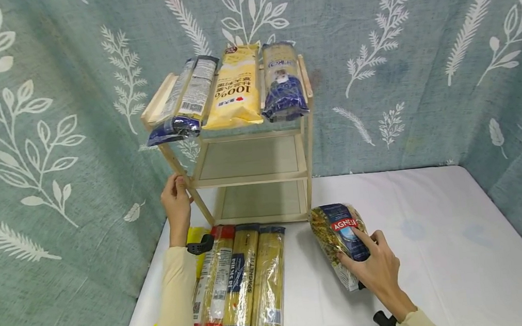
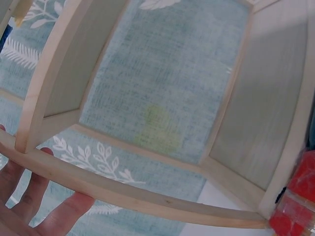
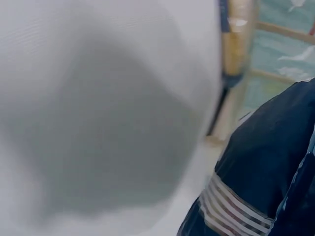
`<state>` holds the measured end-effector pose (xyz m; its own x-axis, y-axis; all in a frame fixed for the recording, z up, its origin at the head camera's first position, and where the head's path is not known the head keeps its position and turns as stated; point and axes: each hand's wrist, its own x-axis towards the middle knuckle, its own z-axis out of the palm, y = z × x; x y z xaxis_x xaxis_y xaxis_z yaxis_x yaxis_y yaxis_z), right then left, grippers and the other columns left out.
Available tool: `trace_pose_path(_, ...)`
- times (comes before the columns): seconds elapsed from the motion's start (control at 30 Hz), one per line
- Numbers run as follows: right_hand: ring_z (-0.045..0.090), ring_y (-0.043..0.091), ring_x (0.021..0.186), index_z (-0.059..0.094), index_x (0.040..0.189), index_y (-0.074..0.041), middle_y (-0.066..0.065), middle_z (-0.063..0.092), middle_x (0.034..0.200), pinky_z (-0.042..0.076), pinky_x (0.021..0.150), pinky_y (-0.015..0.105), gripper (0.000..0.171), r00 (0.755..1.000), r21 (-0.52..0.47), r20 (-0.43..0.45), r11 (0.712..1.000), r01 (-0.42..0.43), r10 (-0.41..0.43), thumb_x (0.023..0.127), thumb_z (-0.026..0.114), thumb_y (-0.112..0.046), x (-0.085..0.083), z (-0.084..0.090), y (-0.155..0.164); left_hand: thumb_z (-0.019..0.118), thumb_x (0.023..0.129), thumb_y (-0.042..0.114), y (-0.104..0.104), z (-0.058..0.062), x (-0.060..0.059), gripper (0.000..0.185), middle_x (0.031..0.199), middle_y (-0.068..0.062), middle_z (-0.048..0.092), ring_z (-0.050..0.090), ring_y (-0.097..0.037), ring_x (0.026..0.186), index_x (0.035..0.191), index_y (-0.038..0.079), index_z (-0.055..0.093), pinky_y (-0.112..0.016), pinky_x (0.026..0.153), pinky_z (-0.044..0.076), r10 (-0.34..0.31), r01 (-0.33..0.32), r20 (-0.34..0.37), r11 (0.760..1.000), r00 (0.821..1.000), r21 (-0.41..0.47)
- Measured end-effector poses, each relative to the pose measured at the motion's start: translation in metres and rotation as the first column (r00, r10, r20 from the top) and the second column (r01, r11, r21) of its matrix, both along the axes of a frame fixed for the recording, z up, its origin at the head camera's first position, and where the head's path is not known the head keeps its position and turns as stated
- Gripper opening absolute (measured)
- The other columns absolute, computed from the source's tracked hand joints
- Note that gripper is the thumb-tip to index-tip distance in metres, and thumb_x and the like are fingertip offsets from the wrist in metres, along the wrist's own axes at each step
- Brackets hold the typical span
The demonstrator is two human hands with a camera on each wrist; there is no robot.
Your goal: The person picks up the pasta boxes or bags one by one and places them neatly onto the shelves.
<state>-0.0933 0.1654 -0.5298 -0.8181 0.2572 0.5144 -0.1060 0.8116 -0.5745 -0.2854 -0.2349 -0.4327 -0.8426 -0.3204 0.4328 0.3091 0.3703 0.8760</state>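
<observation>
With its fingers about the left front post of a wooden three-tier shelf rack point(image 1: 253, 179), my left hand point(image 1: 177, 204) steadies against it at middle-shelf height. The left wrist view has the fingertips point(image 2: 78, 202) on that wooden post point(image 2: 123, 189). My right hand point(image 1: 378, 264) grips a bag of pasta point(image 1: 334, 229) labelled AGNESI, thumb on one side and fingers on the other, right of the rack's foot. The dark blue end of this bag point(image 3: 270, 147) fills the lower right of the right wrist view, where the hand itself is out of sight.
On the top shelf lie blue-ended pasta packs point(image 1: 194, 93), a yellow pack point(image 1: 236, 87) and another blue pack point(image 1: 283, 81). Several long spaghetti packs point(image 1: 266, 281) lie side by side on the white table point(image 1: 434, 230) before the rack. A patterned curtain point(image 1: 370, 29) hangs behind.
</observation>
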Motion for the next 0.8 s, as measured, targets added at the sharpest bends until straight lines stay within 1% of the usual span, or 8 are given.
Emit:
trace_pose_path(0.17,0.035,0.013,0.056,0.069,0.115,-0.013,0.004,0.04,0.081,0.031,0.042,0.027,0.065,0.999,-0.01,-0.031,1.0,-0.023,0.023,0.056,0.086,-0.037,0.003,0.025,-0.008,0.041,0.099,0.04,0.0,0.0,-0.001,0.043,0.099,-0.008,0.06,0.056,-0.014,0.091,0.12,0.007,0.06,-0.05,0.065,0.055,0.005,-0.005,-0.006,1.0,1.0,-0.014)
trace_pose_path(0.3,0.038,0.012,0.058,0.069,0.114,-0.013,0.003,0.041,0.081,0.035,0.043,0.028,0.064,0.997,-0.025,-0.044,0.998,-0.06,0.058,0.056,0.087,-0.034,0.006,0.045,-0.016,0.041,0.099,0.04,0.0,0.0,0.0,0.043,0.1,-0.007,0.061,0.057,-0.014,0.093,0.119,0.007,0.061,-0.041,0.062,0.057,0.011,-0.011,-0.012,1.0,1.0,-0.016)
trace_pose_path(0.4,0.039,0.011,0.059,0.07,0.114,-0.013,0.002,0.041,0.081,0.036,0.044,0.027,0.064,0.996,-0.036,-0.051,0.996,-0.081,0.079,0.056,0.087,-0.034,0.008,0.057,-0.021,0.041,0.099,0.04,0.0,0.0,0.0,0.043,0.1,-0.008,0.061,0.057,-0.015,0.093,0.119,0.008,0.062,-0.037,0.061,0.057,0.006,-0.006,-0.015,1.0,1.0,-0.016)
trace_pose_path(0.47,0.038,0.009,0.059,0.07,0.114,-0.014,0.001,0.04,0.081,0.036,0.045,0.026,0.064,0.995,-0.043,-0.052,0.995,-0.09,0.088,0.056,0.088,-0.035,0.009,0.065,-0.025,0.041,0.099,0.04,-0.001,0.0,0.0,0.043,0.099,-0.009,0.061,0.057,-0.015,0.093,0.119,0.008,0.062,-0.039,0.062,0.057,-0.001,0.0,-0.015,1.0,1.0,-0.018)
trace_pose_path(0.57,0.039,0.009,0.059,0.07,0.114,-0.015,0.0,0.041,0.081,0.036,0.045,0.026,0.064,0.993,-0.061,-0.05,0.992,-0.11,0.107,0.056,0.088,-0.036,0.01,0.075,-0.031,0.041,0.1,0.036,-0.001,0.0,0.0,0.041,0.1,-0.01,0.061,0.057,-0.016,0.093,0.119,0.007,0.062,-0.047,0.064,0.056,-0.012,0.011,-0.019,1.0,1.0,-0.017)
trace_pose_path(0.63,0.039,0.009,0.06,0.07,0.114,-0.016,-0.001,0.041,0.081,0.036,0.045,0.025,0.064,0.992,-0.068,-0.047,0.99,-0.123,0.119,0.056,0.087,-0.036,0.012,0.082,-0.035,0.041,0.101,0.034,-0.002,0.0,-0.001,0.039,0.1,-0.011,0.061,0.057,-0.017,0.094,0.119,0.006,0.061,-0.049,0.065,0.056,-0.014,0.013,-0.021,1.0,1.0,-0.018)
trace_pose_path(0.7,0.039,0.008,0.06,0.07,0.115,-0.017,-0.001,0.041,0.081,0.037,0.045,0.025,0.064,0.99,-0.07,-0.05,0.988,-0.136,0.133,0.057,0.088,-0.037,0.012,0.088,-0.038,0.041,0.101,0.034,-0.002,0.0,-0.001,0.039,0.1,-0.01,0.061,0.057,-0.017,0.095,0.119,0.006,0.061,-0.044,0.063,0.057,-0.011,0.01,-0.021,1.0,1.0,-0.02)
trace_pose_path(0.8,0.039,0.007,0.061,0.07,0.115,-0.018,-0.001,0.041,0.081,0.037,0.046,0.024,0.064,0.986,-0.063,-0.066,0.985,-0.159,0.154,0.057,0.088,-0.038,0.012,0.097,-0.043,0.042,0.1,0.038,-0.002,0.0,-0.001,0.041,0.1,-0.008,0.061,0.057,-0.016,0.094,0.118,0.006,0.062,-0.032,0.06,0.056,0.002,-0.002,-0.018,1.0,1.0,-0.022)
